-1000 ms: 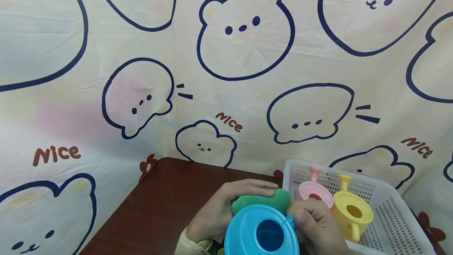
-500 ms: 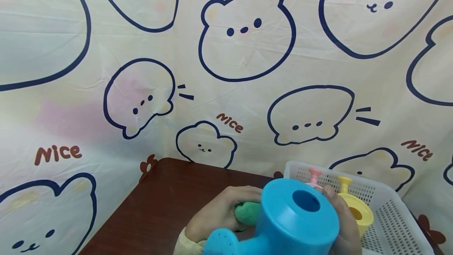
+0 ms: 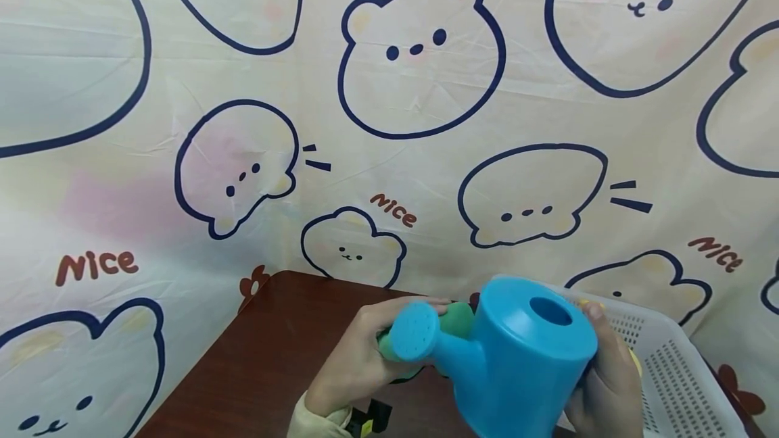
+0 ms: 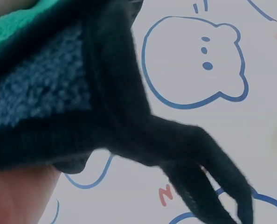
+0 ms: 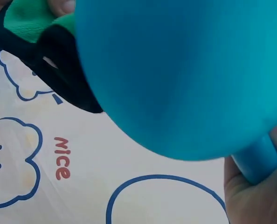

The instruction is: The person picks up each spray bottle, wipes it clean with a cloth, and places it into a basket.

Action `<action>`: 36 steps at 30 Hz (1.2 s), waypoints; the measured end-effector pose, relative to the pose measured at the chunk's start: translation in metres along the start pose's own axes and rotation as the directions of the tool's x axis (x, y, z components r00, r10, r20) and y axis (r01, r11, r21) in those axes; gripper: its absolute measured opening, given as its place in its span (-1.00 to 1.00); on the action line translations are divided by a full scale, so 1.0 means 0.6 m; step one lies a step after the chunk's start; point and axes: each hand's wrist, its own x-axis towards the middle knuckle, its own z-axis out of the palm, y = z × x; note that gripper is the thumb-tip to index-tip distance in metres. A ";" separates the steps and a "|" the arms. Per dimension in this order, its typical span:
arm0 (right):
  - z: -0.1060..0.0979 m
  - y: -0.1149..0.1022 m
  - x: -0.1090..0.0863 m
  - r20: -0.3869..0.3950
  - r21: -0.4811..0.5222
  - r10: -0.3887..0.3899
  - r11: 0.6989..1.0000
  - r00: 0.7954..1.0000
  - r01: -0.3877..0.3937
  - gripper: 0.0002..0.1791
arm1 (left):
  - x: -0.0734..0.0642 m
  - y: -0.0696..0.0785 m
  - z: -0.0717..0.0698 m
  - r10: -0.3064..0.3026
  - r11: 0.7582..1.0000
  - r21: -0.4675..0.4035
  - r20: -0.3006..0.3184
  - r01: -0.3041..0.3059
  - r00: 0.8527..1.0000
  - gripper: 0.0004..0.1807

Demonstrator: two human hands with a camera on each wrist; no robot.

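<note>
A bright blue watering can (image 3: 517,363) is held tilted in front of me, its round sprinkler head (image 3: 416,331) toward the left. My right hand (image 3: 611,377) grips it on its right side; in the right wrist view the fingers curl round the blue handle (image 5: 256,161). Behind the sprinkler head, my left hand (image 3: 349,353) holds a soft green cloth (image 3: 458,320), partly hidden by the can. Up close, the left wrist view gives the cloth's black edging (image 4: 115,60), a dark looped-fabric side (image 4: 45,79) and a black strap (image 4: 190,140).
A white perforated basket (image 3: 675,350) stands at the right. Only slivers of yellow (image 3: 635,362) show beside my right hand. The dark brown table (image 3: 262,350) extends left toward a cartoon-printed curtain (image 3: 420,174). A black and yellow piece (image 3: 370,419) sits below my left wrist.
The blue watering can has moved up and right, and its sprinkler head has swung into view at the left. It now covers the pink and most of the yellow can in the basket.
</note>
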 end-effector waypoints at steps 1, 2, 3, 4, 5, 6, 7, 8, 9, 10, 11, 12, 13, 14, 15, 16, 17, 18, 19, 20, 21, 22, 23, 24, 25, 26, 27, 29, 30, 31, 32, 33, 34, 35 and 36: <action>0.004 0.000 0.001 -0.046 -0.034 0.004 0.999 0.999 -0.005 -0.64 | 0.001 0.000 0.001 -0.002 1.000 0.010 -0.016 0.002 1.000 -0.45; 0.009 0.000 0.002 -0.092 -0.046 0.010 0.999 0.996 -0.014 -0.64 | 0.002 -0.001 0.003 -0.009 1.000 0.019 -0.032 0.009 0.999 -0.46; 0.013 -0.001 0.003 -0.132 -0.059 0.014 0.998 0.991 -0.022 -0.63 | 0.003 -0.001 0.004 -0.021 0.999 0.032 -0.049 0.023 0.999 -0.46; 0.018 -0.001 0.004 -0.182 -0.070 0.023 0.997 0.983 -0.036 -0.63 | 0.005 0.000 0.006 -0.035 0.998 0.049 -0.067 0.038 0.997 -0.45; 0.024 -0.002 0.005 -0.249 -0.088 0.038 0.994 0.968 -0.061 -0.64 | 0.006 0.000 0.007 -0.048 0.996 0.072 -0.086 0.054 0.995 -0.43; 0.030 -0.002 0.007 -0.315 -0.089 0.061 0.992 0.947 -0.093 -0.65 | 0.008 0.001 0.009 -0.067 0.993 0.093 -0.102 0.077 0.992 -0.39; 0.035 -0.003 0.009 -0.379 -0.076 0.087 0.989 0.921 -0.124 -0.66 | 0.009 0.002 0.011 -0.089 0.989 0.106 -0.115 0.101 0.989 -0.36; 0.041 -0.003 0.010 -0.427 -0.053 0.107 0.988 0.898 -0.143 -0.68 | 0.011 0.004 0.013 -0.107 0.985 0.121 -0.126 0.123 0.986 -0.31; 0.046 -0.003 0.011 -0.464 -0.028 0.125 0.988 0.877 -0.155 -0.69 | 0.013 0.005 0.016 -0.122 0.982 0.131 -0.133 0.139 0.984 -0.29; 0.051 -0.003 0.012 -0.498 0.002 0.137 0.988 0.856 -0.157 -0.68 | 0.014 0.006 0.018 -0.133 0.978 0.139 -0.141 0.153 0.981 -0.27; 0.055 -0.002 0.013 -0.516 0.025 0.139 0.989 0.845 -0.147 -0.66 | 0.016 0.006 0.021 -0.142 0.977 0.142 -0.144 0.162 0.979 -0.27; 0.059 -0.002 0.013 -0.520 0.038 0.137 0.990 0.843 -0.137 -0.64 | 0.018 0.006 0.024 -0.148 0.975 0.142 -0.143 0.168 0.979 -0.29; 0.062 -0.001 0.013 -0.514 0.046 0.126 0.992 0.848 -0.119 -0.62 | 0.019 0.007 0.027 -0.150 0.975 0.142 -0.140 0.170 0.979 -0.31; 0.066 0.000 0.012 -0.504 0.055 0.110 0.994 0.857 -0.096 -0.60 | 0.020 0.007 0.031 -0.145 0.976 0.143 -0.136 0.165 0.980 -0.34; 0.068 0.001 0.012 -0.500 0.064 0.098 0.995 0.860 -0.075 -0.58 | 0.021 0.007 0.035 -0.141 0.978 0.138 -0.128 0.159 0.982 -0.37; 0.071 0.002 0.012 -0.504 0.092 0.095 0.994 0.859 -0.056 -0.55 | 0.023 0.007 0.039 -0.132 0.980 0.134 -0.116 0.147 0.984 -0.38; 0.073 0.003 0.011 -0.512 0.125 0.105 0.991 0.852 -0.047 -0.52 | 0.024 0.007 0.043 -0.122 0.983 0.127 -0.104 0.135 0.987 -0.39; 0.075 0.005 0.011 -0.529 0.146 0.115 0.988 0.841 -0.043 -0.49 | 0.025 0.008 0.048 -0.108 0.985 0.123 -0.092 0.118 0.990 -0.40; 0.078 0.006 0.011 -0.556 0.163 0.118 0.986 0.823 -0.031 -0.48 | 0.026 0.008 0.053 -0.096 0.988 0.115 -0.078 0.104 0.992 -0.41; 0.080 0.008 0.011 -0.582 0.167 0.112 0.986 0.806 -0.016 -0.46 | 0.026 0.009 0.057 -0.085 0.990 0.108 -0.065 0.091 0.994 -0.42; 0.082 0.009 0.011 -0.599 0.172 0.102 0.985 0.794 0.003 -0.44 | 0.026 0.010 0.062 -0.076 0.991 0.106 -0.056 0.082 0.996 -0.43; 0.084 0.010 0.011 -0.614 0.167 0.084 0.986 0.785 0.025 -0.42 | 0.027 0.011 0.067 -0.068 0.992 0.104 -0.050 0.073 0.996 -0.44; 0.085 0.011 0.011 -0.623 0.149 0.055 0.988 0.780 0.049 -0.40 | 0.028 0.012 0.071 -0.061 0.992 0.106 -0.050 0.066 0.997 -0.46; 0.087 0.012 0.012 -0.627 0.119 0.016 0.990 0.778 0.075 -0.40 | 0.028 0.013 0.074 -0.057 0.992 0.109 -0.048 0.062 0.997 -0.47; 0.088 0.013 0.012 -0.623 0.104 -0.021 0.989 0.782 0.109 -0.40 | 0.028 0.014 0.077 -0.054 0.992 0.112 -0.049 0.059 0.997 -0.48; 0.088 0.013 0.013 -0.612 0.095 -0.054 0.986 0.789 0.141 -0.41 | 0.028 0.015 0.080 -0.051 0.992 0.116 -0.051 0.057 0.997 -0.48; 0.088 0.014 0.013 -0.601 0.096 -0.076 0.981 0.796 0.166 -0.41 | 0.029 0.015 0.082 -0.047 0.991 0.124 -0.053 0.053 0.997 -0.49; 0.087 0.014 0.015 -0.593 0.095 -0.106 0.975 0.798 0.200 -0.41 | 0.029 0.016 0.086 -0.038 0.989 0.144 -0.052 0.045 0.998 -0.49; 0.086 0.015 0.015 -0.594 0.083 -0.118 0.975 0.795 0.207 -0.41 | 0.029 0.016 0.087 -0.036 0.987 0.153 -0.048 0.043 0.998 -0.49; 0.085 0.015 0.016 -0.597 0.078 -0.125 0.974 0.792 0.213 -0.41 | 0.030 0.017 0.089 -0.033 0.986 0.160 -0.043 0.039 0.999 -0.48; 0.084 0.015 0.017 -0.603 0.068 -0.131 0.974 0.787 0.215 -0.41 | 0.030 0.017 0.090 -0.032 0.986 0.165 -0.037 0.037 0.999 -0.48; 0.083 0.016 0.017 -0.607 0.055 -0.138 0.975 0.782 0.215 -0.41 | 0.030 0.017 0.091 -0.031 0.985 0.167 -0.031 0.035 0.999 -0.48; 0.081 0.016 0.018 -0.610 0.040 -0.148 0.975 0.778 0.217 -0.42 | 0.031 0.018 0.092 -0.030 0.985 0.168 -0.025 0.033 0.999 -0.47; 0.079 0.017 0.018 -0.609 0.029 -0.161 0.974 0.777 0.224 -0.42 | 0.031 0.019 0.093 -0.031 0.986 0.162 -0.018 0.033 0.999 -0.47; 0.078 0.017 0.018 -0.604 0.022 -0.175 0.972 0.778 0.236 -0.42 | 0.031 0.019 0.094 -0.030 0.987 0.155 -0.012 0.032 0.999 -0.47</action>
